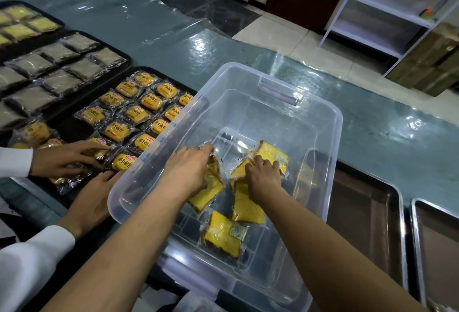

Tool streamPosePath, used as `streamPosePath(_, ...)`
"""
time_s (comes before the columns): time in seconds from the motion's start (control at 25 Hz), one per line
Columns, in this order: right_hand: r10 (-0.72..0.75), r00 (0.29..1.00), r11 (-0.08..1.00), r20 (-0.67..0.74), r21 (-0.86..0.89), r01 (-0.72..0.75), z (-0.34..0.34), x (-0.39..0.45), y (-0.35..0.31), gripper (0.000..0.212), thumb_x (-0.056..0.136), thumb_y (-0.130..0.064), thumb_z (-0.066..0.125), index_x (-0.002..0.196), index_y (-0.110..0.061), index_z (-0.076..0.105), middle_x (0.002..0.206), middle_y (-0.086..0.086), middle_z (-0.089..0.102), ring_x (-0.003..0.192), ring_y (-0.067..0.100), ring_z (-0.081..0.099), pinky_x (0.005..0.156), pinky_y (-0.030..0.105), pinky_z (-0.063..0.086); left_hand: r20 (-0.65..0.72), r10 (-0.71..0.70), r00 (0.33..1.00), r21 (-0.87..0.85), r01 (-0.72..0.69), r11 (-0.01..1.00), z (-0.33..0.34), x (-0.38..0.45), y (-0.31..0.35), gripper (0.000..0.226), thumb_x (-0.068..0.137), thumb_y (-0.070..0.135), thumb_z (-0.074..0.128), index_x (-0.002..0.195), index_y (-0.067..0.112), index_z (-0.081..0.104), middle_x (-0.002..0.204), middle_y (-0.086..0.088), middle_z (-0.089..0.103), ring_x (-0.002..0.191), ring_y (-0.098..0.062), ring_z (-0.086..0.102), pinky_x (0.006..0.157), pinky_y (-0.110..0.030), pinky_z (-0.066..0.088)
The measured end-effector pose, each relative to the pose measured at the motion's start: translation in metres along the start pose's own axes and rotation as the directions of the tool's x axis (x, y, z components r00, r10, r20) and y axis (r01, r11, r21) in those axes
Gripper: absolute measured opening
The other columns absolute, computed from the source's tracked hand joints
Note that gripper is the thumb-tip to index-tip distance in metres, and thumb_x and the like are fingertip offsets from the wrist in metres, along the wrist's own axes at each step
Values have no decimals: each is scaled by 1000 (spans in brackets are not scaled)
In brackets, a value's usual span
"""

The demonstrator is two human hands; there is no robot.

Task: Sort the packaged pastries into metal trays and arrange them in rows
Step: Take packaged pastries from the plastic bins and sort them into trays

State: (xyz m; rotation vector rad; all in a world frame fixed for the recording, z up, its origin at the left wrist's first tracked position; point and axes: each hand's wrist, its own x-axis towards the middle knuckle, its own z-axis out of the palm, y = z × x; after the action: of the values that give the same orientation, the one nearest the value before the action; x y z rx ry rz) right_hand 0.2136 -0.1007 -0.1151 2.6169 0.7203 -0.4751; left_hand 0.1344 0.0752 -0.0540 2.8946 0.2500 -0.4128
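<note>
A: Here, both of the wearer's bare hands reach into a clear plastic bin (323,123) on a grey-green counter (149,28). How many yellow cake packets are inside?

B: Five can be made out, though the overlap makes the count uncertain. The left hand (191,170) curls its fingers around one packet (208,192) near the bin's left wall, gripping its upper end. The right hand (263,175) presses curled fingertips onto a second packet (272,154) towards the middle; whether it truly holds it, one cannot tell. A third packet (239,170) peeks out just beside that hand, a fourth (246,208) lies below it, and a fifth (223,233) lies nearest the camera.

A: And the trays?

B: Three dark trays sit to the left. The nearest tray (139,69) carries small orange-labelled bread packets (135,114) in rows, roughly fifteen showing. The middle tray (124,54) holds about ten brown packets (62,82). The far tray (54,20) holds yellow packets (18,31), six in view, cut by the frame edge.

A: Anyone else?

B: A second person in white sleeves (32,262) has two hands at the nearest tray; one (67,159) rests flat on its packets, the other (92,202) is beside the bin.

A: To the right?

B: Two bare metal trays: one (367,215) just beside the bin, another (439,237) at the frame's edge.
</note>
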Motion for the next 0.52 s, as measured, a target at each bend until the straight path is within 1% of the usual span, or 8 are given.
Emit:
streamPosePath(0.08,-25,999,998,-31,-54,23,-3,-1,0,59,93,-31,66,145,-17,42,146,13,43,135,35,39,112,51,28,-2,-1,1000,8,1,1000,0,0,2,84,79,28,83,146,27,32,141,-4,54,125,-29,49,102,-43,43)
streamPosePath(0.16,-27,1000,999,14,-24,28,-4,-4,0,61,92,-30,67,144,-15,39,145,12,48,135,35,41,113,53,27,-7,1,1000,24,-1,1000,-1,0,4,81,79,27,82,144,26,33,139,-5,56,123,-30,50,100,-43,43)
streamPosePath(0.24,-14,997,994,78,113,5,-5,-7,1,64,91,-23,69,145,-13,35,144,13,48,134,38,44,111,56,32,-25,4,1000,26,-3,1000,-1,-1,4,77,80,25,81,141,26,35,137,-5,57,122,-30,50,97,-43,44)
streamPosePath(0.32,-24,995,962,100,274,-4,-6,-11,4,61,89,-15,71,142,-14,38,141,14,45,127,38,49,104,55,42,-64,15,998,24,-14,1000,-1,-1,5,72,81,21,79,139,26,36,135,-4,57,120,-30,50,92,-43,46)
streamPosePath(0.4,-26,997,927,74,376,-3,-10,-16,8,50,89,-10,70,134,-16,48,135,13,43,116,36,56,94,49,51,-110,29,993,15,-28,999,-3,-1,4,67,84,17,75,137,27,37,133,-3,57,119,-29,51,82,-41,45)
streamPosePath(0.44,-5,999,909,47,418,-15,-12,-19,10,48,88,-9,71,131,-17,51,132,12,43,111,36,58,91,47,53,-132,39,991,5,-39,999,-4,-1,4,64,84,16,75,135,27,38,130,-3,58,117,-28,53,77,-39,43)
streamPosePath(0.52,67,997,867,-25,496,-46,-17,-28,16,49,83,-9,73,127,-19,54,127,9,45,107,36,60,89,45,54,-176,63,982,-23,-68,997,-8,-1,3,60,84,14,73,131,27,39,124,-4,59,113,-28,58,74,-39,44)
